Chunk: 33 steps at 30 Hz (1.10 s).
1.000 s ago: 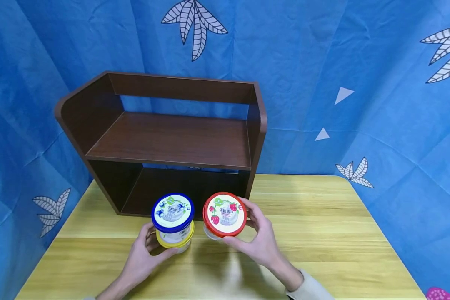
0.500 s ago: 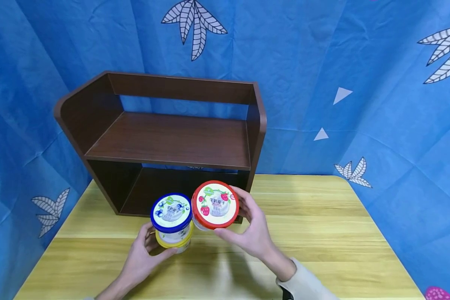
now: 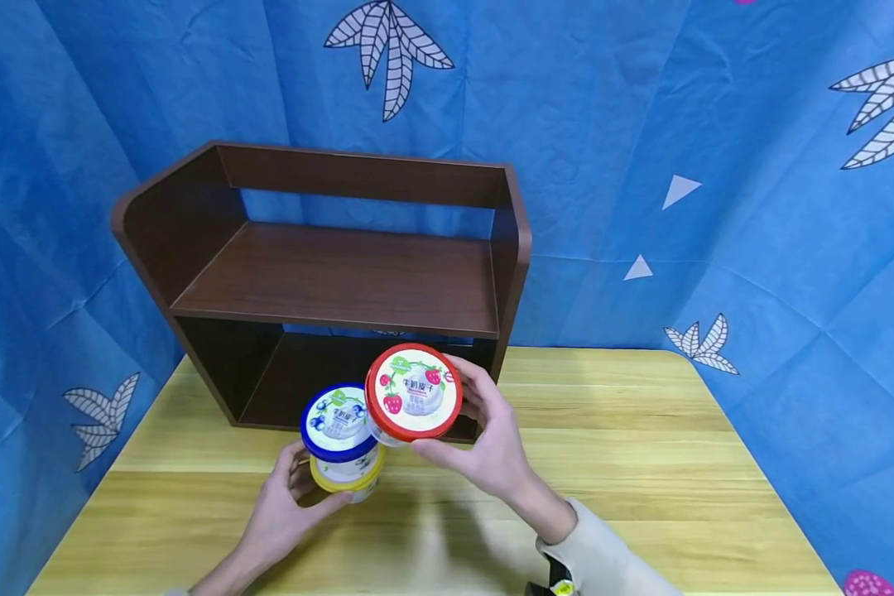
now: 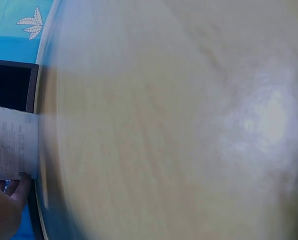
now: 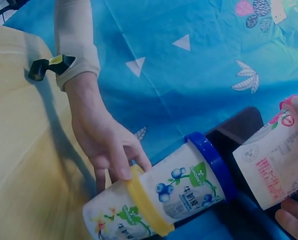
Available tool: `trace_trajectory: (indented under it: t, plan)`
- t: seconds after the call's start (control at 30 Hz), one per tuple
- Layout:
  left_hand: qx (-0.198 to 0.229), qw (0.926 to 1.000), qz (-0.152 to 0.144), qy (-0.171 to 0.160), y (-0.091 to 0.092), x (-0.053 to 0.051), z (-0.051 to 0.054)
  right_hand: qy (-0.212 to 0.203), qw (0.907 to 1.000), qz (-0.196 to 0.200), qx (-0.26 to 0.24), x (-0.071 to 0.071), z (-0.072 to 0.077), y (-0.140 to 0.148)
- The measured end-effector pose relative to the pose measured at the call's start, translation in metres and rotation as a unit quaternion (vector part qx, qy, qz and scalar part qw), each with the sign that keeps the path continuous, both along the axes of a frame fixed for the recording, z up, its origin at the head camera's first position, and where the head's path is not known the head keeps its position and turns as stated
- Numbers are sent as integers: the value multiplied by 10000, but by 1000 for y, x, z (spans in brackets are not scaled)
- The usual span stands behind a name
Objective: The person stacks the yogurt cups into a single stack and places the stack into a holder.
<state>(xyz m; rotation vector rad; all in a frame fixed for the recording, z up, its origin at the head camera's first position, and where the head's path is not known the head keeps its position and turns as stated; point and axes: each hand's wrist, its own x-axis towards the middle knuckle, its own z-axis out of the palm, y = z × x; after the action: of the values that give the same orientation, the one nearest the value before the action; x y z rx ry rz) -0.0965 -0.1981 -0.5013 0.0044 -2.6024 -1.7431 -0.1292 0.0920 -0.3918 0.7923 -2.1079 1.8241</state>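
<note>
My left hand [image 3: 286,501] grips the lower cup of a two-cup stack, a white cup with a yellow lid [image 5: 118,210]. A blueberry-print cup with a blue lid [image 3: 335,422] stands upright on top of it. Fingers and thumb of my right hand [image 3: 495,443] hold a strawberry-print cup with a red lid [image 3: 415,391]. That red-lidded cup is raised and slightly tilted. In the head view it overlaps the right edge of the blue lid; in the right wrist view a gap shows between them. The left wrist view shows a pale printed surface [image 4: 11,145] with fingers beneath.
A dark brown two-tier shelf [image 3: 343,277] stands behind the cups, its lower compartment partly hidden by them. Under everything is a light wooden table [image 3: 641,463]. Blue patterned cloth [image 3: 603,149] hangs at the back and sides.
My right hand has moved the red-lidded cup left and upward, toward the top of the blue-lidded cup. The left hand and the stack have stayed in place.
</note>
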Motion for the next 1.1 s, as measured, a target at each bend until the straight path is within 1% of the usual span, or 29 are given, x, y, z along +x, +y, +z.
trace_trajectory:
  t: [0.27,0.6,0.8,0.93,1.1]
  plan:
    - [25,10000,-26,57,0,0,-1,-67,9999,85,-83,-6,4,-9]
    - [-8,10000,-12,61,1,0,1,-182,9996,192,-119,-13,5,-22]
    - [58,9998,-1,166,0,0,-1,-114,9994,291,-153,-18,2,-30]
    - [22,9997,-7,226,0,0,-1,-67,9993,332,-153,-20,1,-34]
    - [20,9999,-9,159,0,0,-1,24,9992,401,-81,-21,3,-39]
